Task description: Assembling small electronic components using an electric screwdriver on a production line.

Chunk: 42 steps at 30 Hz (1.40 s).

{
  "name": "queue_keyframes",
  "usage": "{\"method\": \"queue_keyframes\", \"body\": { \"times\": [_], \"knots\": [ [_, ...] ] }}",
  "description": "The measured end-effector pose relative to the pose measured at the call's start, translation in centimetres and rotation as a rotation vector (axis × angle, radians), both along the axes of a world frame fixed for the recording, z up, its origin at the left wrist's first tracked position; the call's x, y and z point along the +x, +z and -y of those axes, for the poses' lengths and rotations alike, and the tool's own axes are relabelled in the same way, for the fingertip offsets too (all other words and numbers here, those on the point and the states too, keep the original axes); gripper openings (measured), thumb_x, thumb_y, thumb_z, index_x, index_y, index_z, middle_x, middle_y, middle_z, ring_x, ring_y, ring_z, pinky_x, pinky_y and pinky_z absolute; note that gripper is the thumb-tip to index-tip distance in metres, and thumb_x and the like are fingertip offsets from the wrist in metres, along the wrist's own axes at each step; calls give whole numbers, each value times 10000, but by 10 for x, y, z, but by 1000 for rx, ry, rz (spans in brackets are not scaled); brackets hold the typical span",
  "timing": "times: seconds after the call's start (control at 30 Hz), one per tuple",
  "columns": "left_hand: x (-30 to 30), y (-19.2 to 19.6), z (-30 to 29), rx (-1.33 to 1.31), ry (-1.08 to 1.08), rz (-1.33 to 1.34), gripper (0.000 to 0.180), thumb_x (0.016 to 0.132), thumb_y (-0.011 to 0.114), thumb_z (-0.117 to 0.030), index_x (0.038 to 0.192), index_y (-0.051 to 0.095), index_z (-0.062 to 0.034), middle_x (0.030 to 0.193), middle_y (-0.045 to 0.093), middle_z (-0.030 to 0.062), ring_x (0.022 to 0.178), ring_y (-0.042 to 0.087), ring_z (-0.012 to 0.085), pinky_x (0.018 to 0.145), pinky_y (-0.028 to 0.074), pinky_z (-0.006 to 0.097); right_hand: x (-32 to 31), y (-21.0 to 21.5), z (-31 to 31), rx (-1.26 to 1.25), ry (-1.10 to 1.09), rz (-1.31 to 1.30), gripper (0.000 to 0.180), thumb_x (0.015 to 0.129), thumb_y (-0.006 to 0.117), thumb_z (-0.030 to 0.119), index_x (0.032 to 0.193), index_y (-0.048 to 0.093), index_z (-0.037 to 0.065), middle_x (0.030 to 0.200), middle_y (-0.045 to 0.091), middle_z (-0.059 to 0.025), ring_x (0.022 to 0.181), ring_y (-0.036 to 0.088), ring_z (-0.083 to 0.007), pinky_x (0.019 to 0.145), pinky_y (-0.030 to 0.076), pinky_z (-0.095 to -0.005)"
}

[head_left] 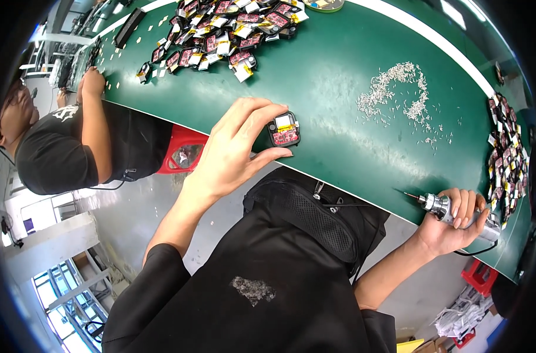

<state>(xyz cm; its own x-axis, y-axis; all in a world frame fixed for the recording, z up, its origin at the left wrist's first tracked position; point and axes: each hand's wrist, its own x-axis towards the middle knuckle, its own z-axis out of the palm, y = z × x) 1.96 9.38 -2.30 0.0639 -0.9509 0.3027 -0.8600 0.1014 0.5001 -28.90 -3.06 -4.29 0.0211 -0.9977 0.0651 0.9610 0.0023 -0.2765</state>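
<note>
My left hand [241, 138] brackets the black-cased unit [285, 130] half-open at twelve o'clock, firmness unclear; my right hand [443, 236] clasps the screwdriver [437, 204] at four. I judge steadying the unit, bit [413, 196] upright, soundest.

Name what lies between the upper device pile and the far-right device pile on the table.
Tiny pale pieces, possibly screws, lie scattered on the green tabletop in the head view.

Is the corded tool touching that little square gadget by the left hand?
Apart. The head view shows a wide stretch of green tabletop between the corded tool and the square gadget.
</note>
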Motion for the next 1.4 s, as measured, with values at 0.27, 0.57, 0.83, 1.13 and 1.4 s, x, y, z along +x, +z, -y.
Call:
{"method": "queue_keyframes", "body": {
  "times": [0.27, 0.57, 0.83, 1.13, 1.4],
  "knots": [
    [-2, -1, -3, 18, 27, 4, 606, 594, 837, -137, 1131, 575, -39, 1066, 576, 111, 965, 571, 282, 825, 476, 358, 0, 1, -2, 8, -2, -13, 134, 900, 569, 145, 844, 508, 41, 538, 337, 35, 417, 326, -60, 495, 313, -227],
    [4, 0, 1, 21, 31, 21, 607, 590, 838, -143, 1126, 577, -28, 1047, 577, 114, 946, 569, 282, 816, 473, 358, 7, 1, 3, 2, 0, -5, 127, 905, 565, 140, 856, 507, 38, 541, 340, 35, 413, 320, -57, 494, 311, -223],
    [-26, -6, 19, 18, 16, 12, 523, 633, 743, 38, 1122, 560, -5, 1079, 550, 165, 957, 552, 321, 834, 462, 376, -5, -2, -2, 79, -100, -47, 153, 948, 477, 191, 857, 498, 71, 510, 318, 33, 411, 302, -71, 453, 313, -242],
    [-80, 19, 63, -24, -363, 80, 510, 641, 756, -5, 1105, 546, -10, 1066, 596, 142, 917, 569, 322, 795, 469, 391, -8, 2, -6, 22, -62, -41, 144, 944, 457, 210, 867, 478, 91, 516, 348, 6, 424, 350, -115, 499, 371, -291],
    [-66, 18, 49, -68, -259, 120, 461, 667, 746, -16, 1087, 557, -7, 1098, 582, 133, 916, 578, 309, 785, 483, 380, -1, 5, -4, 83, -60, 9, 145, 949, 463, 197, 854, 467, 86, 506, 331, 21, 407, 322, -94, 466, 344, -267]
  ]
}}
